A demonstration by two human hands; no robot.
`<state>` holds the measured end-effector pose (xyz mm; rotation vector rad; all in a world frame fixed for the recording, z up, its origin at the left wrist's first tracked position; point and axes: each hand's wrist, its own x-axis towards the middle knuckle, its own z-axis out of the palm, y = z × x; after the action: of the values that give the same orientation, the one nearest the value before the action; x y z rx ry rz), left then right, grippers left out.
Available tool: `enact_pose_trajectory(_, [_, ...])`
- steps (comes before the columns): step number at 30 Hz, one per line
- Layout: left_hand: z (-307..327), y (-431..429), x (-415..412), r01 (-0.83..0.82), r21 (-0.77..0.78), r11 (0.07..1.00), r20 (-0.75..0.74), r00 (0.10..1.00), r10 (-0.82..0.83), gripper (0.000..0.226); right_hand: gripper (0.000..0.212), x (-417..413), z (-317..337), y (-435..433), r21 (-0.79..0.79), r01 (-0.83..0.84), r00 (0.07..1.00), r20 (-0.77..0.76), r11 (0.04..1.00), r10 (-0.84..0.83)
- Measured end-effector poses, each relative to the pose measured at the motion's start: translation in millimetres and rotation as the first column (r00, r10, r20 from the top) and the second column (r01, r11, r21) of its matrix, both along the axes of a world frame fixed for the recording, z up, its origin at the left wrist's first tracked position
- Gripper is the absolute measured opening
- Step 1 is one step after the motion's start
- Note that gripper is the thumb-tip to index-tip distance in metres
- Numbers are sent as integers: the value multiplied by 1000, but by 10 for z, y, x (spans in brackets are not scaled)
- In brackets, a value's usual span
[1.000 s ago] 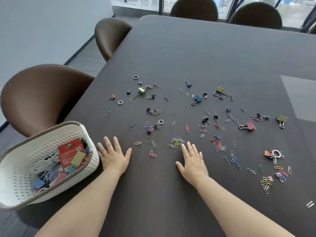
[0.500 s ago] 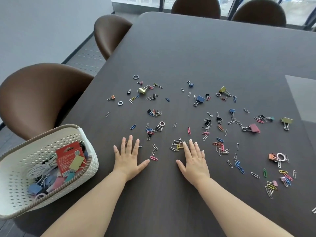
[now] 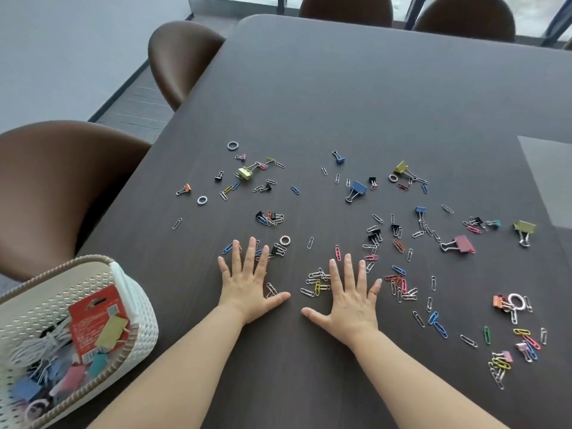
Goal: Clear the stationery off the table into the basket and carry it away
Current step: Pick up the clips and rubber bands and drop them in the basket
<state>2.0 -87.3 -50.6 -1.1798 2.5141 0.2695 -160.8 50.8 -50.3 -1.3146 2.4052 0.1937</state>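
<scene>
Head view: we see the left hand point(image 3: 244, 286) and right hand point(image 3: 349, 301) flat, fingers spread, at lower centre on the dark table point(image 3: 340, 88) among scattered paper clips point(image 3: 317, 281) and binder clips point(image 3: 357, 188). The white basket point(image 3: 139, 305) sits at lower left.

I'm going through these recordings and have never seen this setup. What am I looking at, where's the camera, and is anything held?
No machine here: a person's bare hands, filmed by a wide-angle camera on their head, looking down. The left hand and right hand lie flat, fingers spread, on the dark wood-grain table, holding nothing. Scattered around them are coloured paper clips, binder clips and small rings. At the near left is a white perforated plastic basket holding a red card packet, white cord and more clips.
</scene>
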Motion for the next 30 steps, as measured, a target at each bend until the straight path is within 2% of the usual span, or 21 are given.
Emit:
enact_pose_trajectory(3, [-24,-279,-94,-36,-17,999,-8,999,36,103,110,-246,1,-238,-13,51,998,-19,999,-52])
enact_pose_trajectory(16, [-120,-1165,-856,72,-63,995,-97,992,-78,94,113,-1178,-57,-1148,-107,165,984,-55,980,-172])
enact_pose_trajectory(20, [-111,-1423,-1040,13,-87,996,-119,993,-23,103,110,-1453,-87,-1496,-136,125,990,-50,983,-132])
enact_pose_trajectory(24, [-118,-1520,-1138,48,-96,994,-120,991,-59,101,91,-1527,-132,-1633,-206,-5,997,-77,979,-11])
enact_pose_trajectory(26, [-130,-1504,-1105,87,-138,987,-244,962,-119,90,76,-1480,-172,-1600,-367,-44,997,-71,929,19])
enact_pose_trajectory(30, [-239,-1438,-1040,157,-283,946,-547,784,-293,50,44,-1312,-269,-1447,-626,-116,993,-75,771,89])
